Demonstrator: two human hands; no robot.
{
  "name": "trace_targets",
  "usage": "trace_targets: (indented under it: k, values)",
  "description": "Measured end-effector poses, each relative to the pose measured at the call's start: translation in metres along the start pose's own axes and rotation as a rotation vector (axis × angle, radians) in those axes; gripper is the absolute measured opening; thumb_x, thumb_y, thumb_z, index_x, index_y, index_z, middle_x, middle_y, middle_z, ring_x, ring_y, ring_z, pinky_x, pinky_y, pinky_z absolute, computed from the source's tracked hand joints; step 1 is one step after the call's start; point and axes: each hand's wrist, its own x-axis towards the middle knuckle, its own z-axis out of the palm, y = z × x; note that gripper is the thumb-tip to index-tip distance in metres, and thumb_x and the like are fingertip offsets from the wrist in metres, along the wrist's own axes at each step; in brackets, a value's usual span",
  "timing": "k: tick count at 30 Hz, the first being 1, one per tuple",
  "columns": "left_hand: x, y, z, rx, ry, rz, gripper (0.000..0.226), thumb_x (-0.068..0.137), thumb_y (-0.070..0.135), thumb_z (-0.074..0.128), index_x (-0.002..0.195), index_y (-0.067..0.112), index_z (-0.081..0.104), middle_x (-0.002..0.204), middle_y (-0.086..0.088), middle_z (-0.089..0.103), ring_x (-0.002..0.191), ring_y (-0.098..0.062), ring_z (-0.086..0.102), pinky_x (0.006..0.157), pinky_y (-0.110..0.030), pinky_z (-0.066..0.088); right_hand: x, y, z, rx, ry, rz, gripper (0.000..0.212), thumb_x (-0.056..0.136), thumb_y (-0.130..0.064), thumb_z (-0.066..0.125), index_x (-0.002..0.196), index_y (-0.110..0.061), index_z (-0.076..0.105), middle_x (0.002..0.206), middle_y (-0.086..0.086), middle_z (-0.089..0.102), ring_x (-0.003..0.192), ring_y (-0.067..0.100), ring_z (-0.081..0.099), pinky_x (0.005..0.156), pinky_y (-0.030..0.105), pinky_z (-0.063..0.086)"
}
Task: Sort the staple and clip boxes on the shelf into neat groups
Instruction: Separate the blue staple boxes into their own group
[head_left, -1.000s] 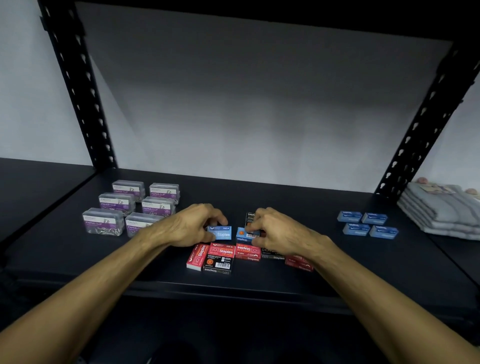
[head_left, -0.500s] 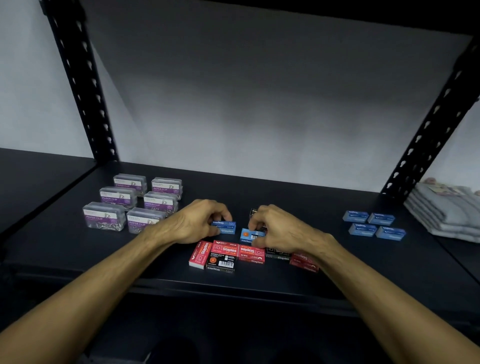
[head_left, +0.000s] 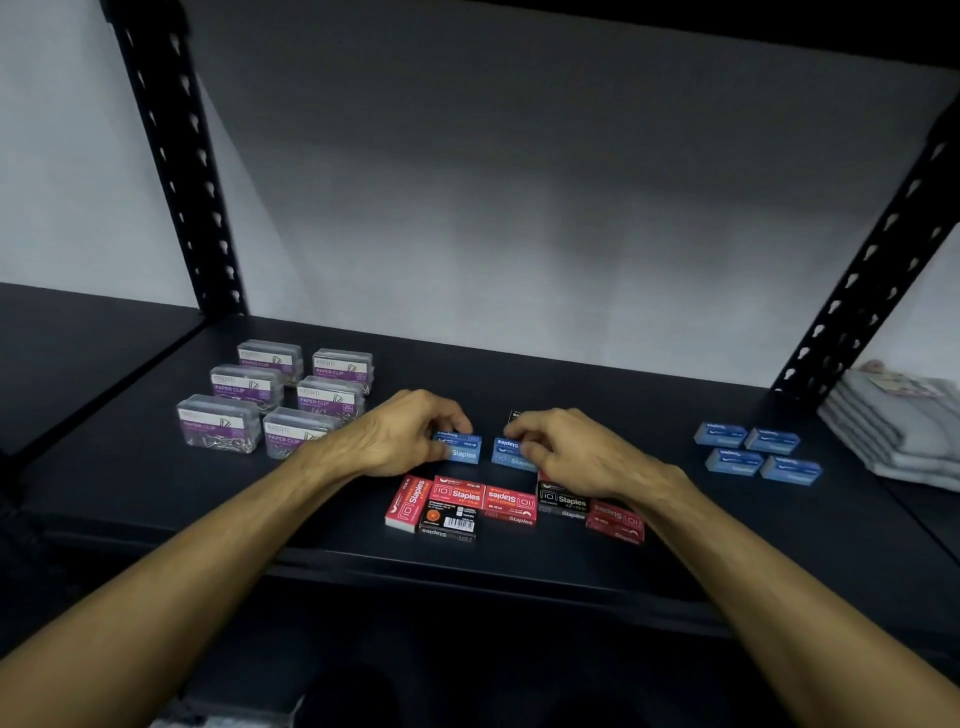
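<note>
On the black shelf (head_left: 156, 499), my left hand (head_left: 400, 436) pinches a blue staple box (head_left: 462, 449) and my right hand (head_left: 566, 452) pinches a second blue staple box (head_left: 506, 454) beside it. Both boxes rest on or just above the shelf, a small gap between them. In front of them lies a mixed cluster of red staple boxes (head_left: 462, 491) and black staple boxes (head_left: 449, 522); my right hand partly hides one black box (head_left: 563, 501). Several clear paper clip boxes (head_left: 221, 428) with purple labels stand grouped at the left. Several blue boxes (head_left: 756, 454) sit grouped at the right.
Folded grey cloths (head_left: 898, 431) are stacked at the far right. Black perforated uprights (head_left: 176, 171) stand at the back left and back right (head_left: 872, 280). A small black box (head_left: 515, 415) peeks out behind my right hand. The shelf's front edge (head_left: 467, 577) runs below the boxes.
Both hands have stayed on the two blue boxes. The view has shifted slightly. The blue boxes now show more of their fronts, the right one turned label-forward.
</note>
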Motion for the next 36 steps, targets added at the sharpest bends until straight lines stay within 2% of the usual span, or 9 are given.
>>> trace_targets:
  k: [6,11,14,17,21,24,29,33,36]
  values:
    - [0.002,0.005,-0.003,-0.017,-0.039,-0.021,0.027,0.093,0.019,0.065,0.118,0.026,0.065,0.105,0.011,0.067,0.084,-0.003,0.062,0.066,-0.014,0.044,-0.005,0.003,0.007,0.025,0.038,-0.01,0.034,0.096,-0.011,0.057,0.128,-0.022,0.059,0.115,-0.003,0.068,0.093,0.007,0.063,0.079,0.021,0.052]
    - [0.003,0.007,-0.004,-0.018,-0.045,-0.025,0.022,0.092,0.02,0.066,0.113,0.024,0.067,0.102,0.013,0.067,0.086,0.001,0.062,0.067,-0.013,0.046,-0.005,0.004,0.009,0.031,0.126,-0.013,0.029,0.097,-0.013,0.056,0.124,-0.02,0.062,0.117,-0.005,0.065,0.092,0.001,0.056,0.071,0.01,0.041]
    - [0.005,0.008,-0.006,-0.039,-0.037,-0.037,0.022,0.092,0.019,0.067,0.113,0.025,0.067,0.103,0.014,0.067,0.09,0.0,0.063,0.073,-0.015,0.048,-0.008,0.005,0.006,0.041,0.183,-0.003,0.029,0.096,-0.011,0.054,0.121,-0.021,0.063,0.115,-0.004,0.065,0.089,0.001,0.054,0.07,0.01,0.039]
    - [0.009,0.014,-0.007,-0.045,-0.027,-0.039,0.022,0.091,0.02,0.067,0.112,0.025,0.068,0.103,0.012,0.069,0.09,-0.001,0.064,0.073,-0.015,0.049,-0.015,0.008,0.001,0.058,0.216,0.018,0.031,0.097,-0.011,0.054,0.126,-0.02,0.062,0.119,-0.006,0.062,0.096,0.002,0.053,0.078,0.014,0.04]
    - [0.018,0.032,-0.004,-0.057,-0.015,-0.028,0.021,0.091,0.02,0.068,0.11,0.027,0.068,0.099,0.013,0.069,0.087,0.0,0.064,0.069,-0.014,0.047,-0.032,0.021,-0.01,0.082,0.26,0.061,0.029,0.097,-0.012,0.054,0.124,-0.02,0.062,0.109,-0.006,0.063,0.082,-0.002,0.054,0.065,0.008,0.037]
    - [0.028,0.049,0.004,-0.09,-0.002,0.001,0.02,0.089,0.018,0.07,0.107,0.026,0.07,0.097,0.012,0.071,0.086,-0.001,0.066,0.069,-0.014,0.048,-0.052,0.039,-0.018,0.079,0.301,0.101,0.027,0.096,-0.011,0.054,0.119,-0.021,0.064,0.104,-0.009,0.064,0.077,-0.005,0.054,0.062,0.007,0.037]
    - [0.046,0.08,0.022,-0.1,-0.031,0.062,0.019,0.088,0.018,0.071,0.105,0.026,0.071,0.094,0.012,0.072,0.083,-0.001,0.067,0.073,-0.02,0.052,-0.091,0.072,-0.03,0.065,0.35,0.202,0.029,0.096,-0.011,0.055,0.122,-0.022,0.063,0.106,-0.012,0.058,0.084,0.0,0.052,0.068,0.008,0.035]
    - [0.062,0.11,0.04,-0.089,-0.042,0.103,0.02,0.088,0.018,0.072,0.107,0.024,0.071,0.091,0.012,0.071,0.074,0.002,0.066,0.064,-0.013,0.047,-0.125,0.099,-0.042,0.064,0.406,0.277,0.027,0.095,-0.01,0.055,0.117,-0.022,0.065,0.092,-0.016,0.062,0.076,-0.003,0.055,0.061,0.006,0.038]
    - [0.075,0.135,0.055,-0.079,-0.042,0.139,0.022,0.088,0.018,0.072,0.108,0.025,0.071,0.093,0.013,0.07,0.07,0.004,0.063,0.061,-0.01,0.045,-0.148,0.119,-0.05,0.049,0.444,0.347,0.026,0.094,-0.008,0.056,0.115,-0.02,0.067,0.079,-0.023,0.053,0.069,-0.006,0.052,0.056,0.006,0.037]
